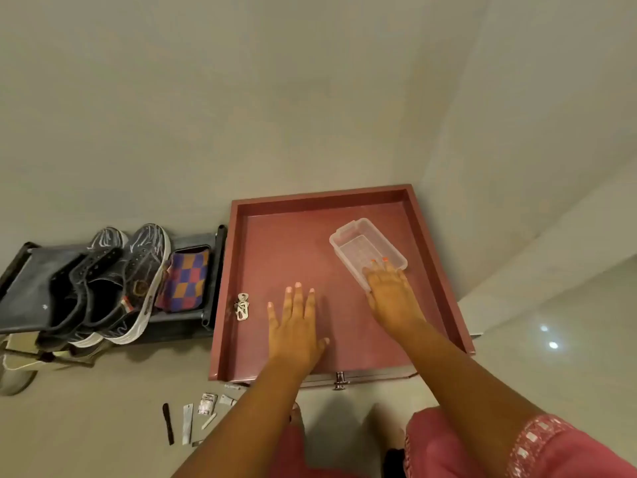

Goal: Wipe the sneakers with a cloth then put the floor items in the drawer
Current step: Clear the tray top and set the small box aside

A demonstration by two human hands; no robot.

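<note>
Drawer (436, 236) holds one clear tray (348, 236), one key bunch (242, 307). Two sneakers (113, 288) stand on one rack (31, 288). Left hand (296, 326) flat, fingers spread; right hand (391, 298) grips tray's near end

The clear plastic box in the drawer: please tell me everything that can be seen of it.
The clear plastic box is a small rectangular tray of see-through plastic, with no lid on it, a rolled rim and a handle cut-out at its far end. It looks empty. It lies flat but askew on the bottom of the open red drawer, in the far right part. The right hand touches its near end, fingers over the rim; whether they grip it is unclear.
</note>
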